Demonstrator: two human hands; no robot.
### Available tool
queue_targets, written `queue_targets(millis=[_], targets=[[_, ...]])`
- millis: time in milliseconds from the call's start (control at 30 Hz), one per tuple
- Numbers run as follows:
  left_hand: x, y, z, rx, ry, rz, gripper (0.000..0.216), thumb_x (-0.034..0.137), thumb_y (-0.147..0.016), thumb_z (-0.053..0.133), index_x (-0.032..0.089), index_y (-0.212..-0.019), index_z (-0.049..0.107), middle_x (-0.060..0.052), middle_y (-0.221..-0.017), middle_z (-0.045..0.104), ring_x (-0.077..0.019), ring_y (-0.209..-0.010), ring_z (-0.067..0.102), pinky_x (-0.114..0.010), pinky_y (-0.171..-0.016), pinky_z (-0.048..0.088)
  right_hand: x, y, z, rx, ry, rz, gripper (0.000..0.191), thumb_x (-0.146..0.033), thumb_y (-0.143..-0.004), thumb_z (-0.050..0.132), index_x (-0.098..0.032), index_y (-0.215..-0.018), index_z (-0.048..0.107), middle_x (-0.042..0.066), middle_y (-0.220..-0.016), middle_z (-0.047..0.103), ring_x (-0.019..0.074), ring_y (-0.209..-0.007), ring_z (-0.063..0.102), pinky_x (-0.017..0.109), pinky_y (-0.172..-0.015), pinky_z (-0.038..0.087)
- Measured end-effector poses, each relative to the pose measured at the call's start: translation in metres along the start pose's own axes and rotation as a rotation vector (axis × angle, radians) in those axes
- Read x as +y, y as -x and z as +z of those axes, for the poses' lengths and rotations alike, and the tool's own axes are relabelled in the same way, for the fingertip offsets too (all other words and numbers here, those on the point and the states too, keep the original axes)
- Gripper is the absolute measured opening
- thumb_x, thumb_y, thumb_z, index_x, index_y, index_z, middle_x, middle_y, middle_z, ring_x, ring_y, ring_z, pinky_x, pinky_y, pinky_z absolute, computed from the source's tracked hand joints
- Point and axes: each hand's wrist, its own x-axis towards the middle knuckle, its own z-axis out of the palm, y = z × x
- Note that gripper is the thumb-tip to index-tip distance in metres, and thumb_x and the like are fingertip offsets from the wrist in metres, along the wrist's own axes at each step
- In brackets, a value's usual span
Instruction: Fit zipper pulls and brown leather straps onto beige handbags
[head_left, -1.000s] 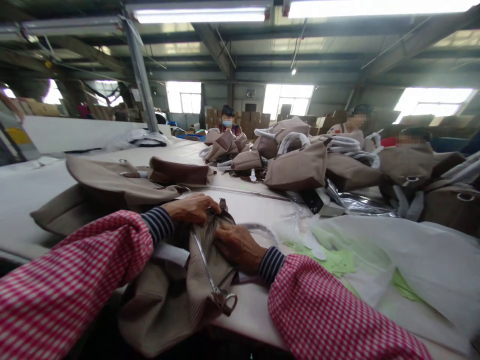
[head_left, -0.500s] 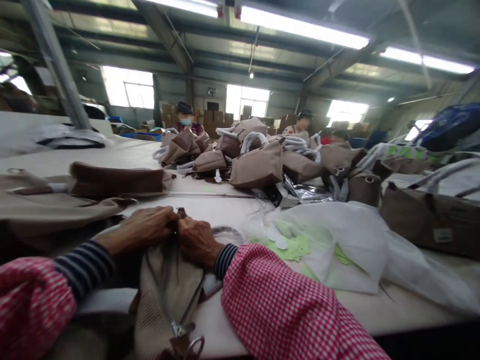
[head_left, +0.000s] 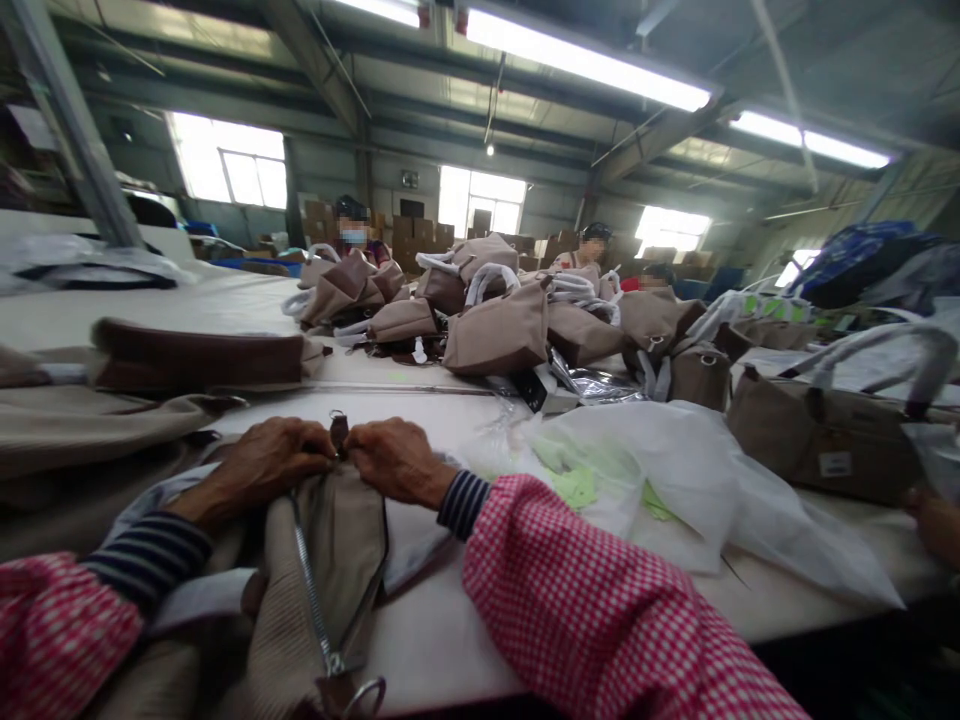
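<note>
A beige handbag lies before me with its metal zipper running lengthwise. At its far end a small dark brown tab with a metal ring stands up between my hands. My left hand pinches the bag's end just left of the tab. From the other side, the thumb and fingers of my right hand are closed on the bag beside the tab. A brown end piece with a larger metal ring shows at the near end. The undersides of both grips are hidden.
Beige bags with wrapped handles are heaped across the table. Left of me lies a brown-bottomed bag. White plastic sheeting with green pieces covers the right side. Another person's hand shows at the right edge, near a tagged bag.
My hands have drawn slightly apart, and the tab with its ring shows more plainly between them. The bag's zipper line lies straighter. Another person's hand has appeared at the right edge.
</note>
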Motion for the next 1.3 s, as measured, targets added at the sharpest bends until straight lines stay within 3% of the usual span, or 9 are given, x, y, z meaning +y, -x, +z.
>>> queue_targets(millis=[133,233,333,433,567,767,933,1200,1300], targets=[[0.009,0.006,-0.004,0.035,0.053,-0.003,0.035,0.05,-0.076,0.059,0.023,-0.084,0.079,-0.009,-0.098,0.08,-0.0343,-0.098,0.07,-0.039,-0.087,0.047,0.044,0.023,-0.073,0.178,-0.031,0.023,0.018,-0.02,-0.097,0.06,-0.018,-0.102,0.077,0.004,-0.094,0.078,0.0162,-0.085,0.068,0.026,-0.077,0.043],[0.012,0.007,-0.005,0.04,0.042,0.017,0.038,0.052,-0.077,0.056,0.023,-0.085,0.079,-0.011,-0.098,0.079,-0.0356,-0.099,0.07,-0.041,-0.087,0.047,0.081,0.044,-0.099,0.063,-0.082,0.093,0.01,-0.015,-0.09,0.067,-0.015,-0.091,0.077,0.002,-0.084,0.075,0.0139,-0.076,0.064,0.024,-0.072,0.042],[0.011,0.007,-0.002,0.04,0.015,0.021,0.041,0.053,-0.078,0.054,0.022,-0.087,0.079,-0.011,-0.101,0.079,-0.0357,-0.101,0.07,-0.041,-0.087,0.047,0.1,0.063,-0.087,-0.145,-0.047,0.12,0.018,-0.017,-0.086,0.075,-0.016,-0.103,0.078,0.005,-0.103,0.076,0.0154,-0.085,0.066,0.025,-0.077,0.045],[0.007,0.007,0.001,0.06,0.01,0.009,0.04,0.053,-0.079,0.053,0.023,-0.089,0.079,-0.008,-0.104,0.079,-0.0339,-0.102,0.07,-0.04,-0.089,0.047,0.096,0.072,-0.062,-0.223,0.133,0.11,0.024,-0.018,-0.09,0.072,-0.02,-0.113,0.077,0.007,-0.116,0.073,0.0189,-0.098,0.067,0.027,-0.081,0.044],[0.006,0.009,0.001,0.062,0.044,-0.004,0.037,0.049,-0.081,0.054,0.024,-0.09,0.079,-0.005,-0.106,0.08,-0.0297,-0.105,0.07,-0.038,-0.094,0.046,0.086,0.072,-0.048,-0.175,0.229,0.126,0.017,-0.018,-0.097,0.063,-0.021,-0.096,0.08,0.005,-0.108,0.073,0.0176,-0.095,0.067,0.027,-0.079,0.041],[0.01,0.012,0.0,0.07,0.081,-0.008,0.031,0.046,-0.084,0.056,0.025,-0.089,0.079,-0.005,-0.102,0.08,-0.0293,-0.101,0.071,-0.038,-0.091,0.046,0.089,0.077,-0.054,-0.028,0.147,0.047,0.012,-0.02,-0.097,0.071,-0.018,-0.086,0.078,0.006,-0.108,0.071,0.0176,-0.097,0.065,0.029,-0.083,0.044],[0.007,0.01,0.004,0.082,0.105,0.026,0.03,0.046,-0.084,0.055,0.025,-0.085,0.077,-0.005,-0.099,0.079,-0.0296,-0.099,0.071,-0.038,-0.088,0.046,0.073,0.095,-0.055,0.125,-0.037,-0.093,0.015,-0.02,-0.102,0.063,-0.017,-0.091,0.073,0.007,-0.109,0.07,0.0154,-0.096,0.065,0.027,-0.087,0.047],[-0.007,0.003,0.014,0.086,0.098,0.005,0.027,0.04,-0.085,0.054,0.026,-0.085,0.078,-0.003,-0.099,0.077,-0.0296,-0.098,0.068,-0.039,-0.088,0.043,0.03,0.132,-0.043,0.133,-0.089,-0.08,0.021,-0.025,-0.107,0.053,-0.018,-0.089,0.061,0.004,-0.085,0.067,0.0153,-0.076,0.062,0.026,-0.071,0.045],[-0.002,0.005,0.012,0.063,0.118,0.004,0.029,0.043,-0.083,0.054,0.025,-0.084,0.077,-0.005,-0.101,0.076,-0.0303,-0.099,0.068,-0.04,-0.088,0.043,0.003,0.138,-0.041,0.06,-0.061,-0.223,0.022,-0.019,-0.107,0.044,-0.022,-0.091,0.059,0.006,-0.084,0.068,0.017,-0.074,0.059,0.029,-0.069,0.045]])
